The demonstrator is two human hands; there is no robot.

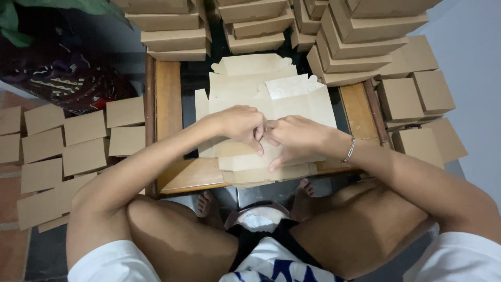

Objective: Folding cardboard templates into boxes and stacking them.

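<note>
Two hands meet at the centre of the frame, pressed down on a flat sheet of brown cardboard [271, 99], an unfolded box blank that tops a small pile of the same blanks. The left hand [237, 124] is curled, its fingers bent under and gripping a fold of the cardboard just where it touches the right hand [295, 137]. The right hand lies with its fingers spread and bent, the tips pushing onto the lower flap; a thin bracelet [348, 150] circles that wrist. Whether either hand pinches the board fully I cannot tell, as the knuckles hide the fingertips.

The pile sits on a low wooden table [168, 99] with a dark glass middle. Along the top of the frame stand stacks of finished boxes [360, 36], closed and piled several high. More closed boxes [417, 94] crowd the right edge, and a spread of them [83, 141] lies across the floor at the left. At the bottom the person's bare knees and white shirt show, feet tucked under the table
</note>
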